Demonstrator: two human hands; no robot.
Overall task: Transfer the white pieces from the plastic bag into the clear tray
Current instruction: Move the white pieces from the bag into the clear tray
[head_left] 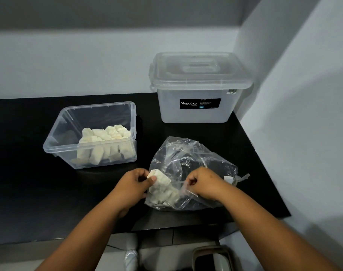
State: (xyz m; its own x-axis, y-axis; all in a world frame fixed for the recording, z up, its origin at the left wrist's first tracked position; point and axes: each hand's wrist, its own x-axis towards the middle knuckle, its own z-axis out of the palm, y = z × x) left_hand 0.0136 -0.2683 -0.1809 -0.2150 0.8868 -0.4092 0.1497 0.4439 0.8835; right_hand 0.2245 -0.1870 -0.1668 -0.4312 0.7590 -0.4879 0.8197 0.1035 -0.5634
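Note:
A crumpled clear plastic bag [188,157] lies on the black counter, with several white pieces [163,193] heaped at its near left opening. My left hand [133,184] pinches one white piece [161,176] at the bag's mouth, thumb on top of it. My right hand [204,184] grips the bag's near edge with curled fingers. To the left stands the clear tray [55,133], a deep open box, holding several white pieces [106,141] piled in its right half.
A lidded translucent storage box [198,112] labelled Megabox stands at the back right against the wall. The black counter [29,188] ends at a front edge near my arms. Below it, a dark bin [213,257] sits on the floor.

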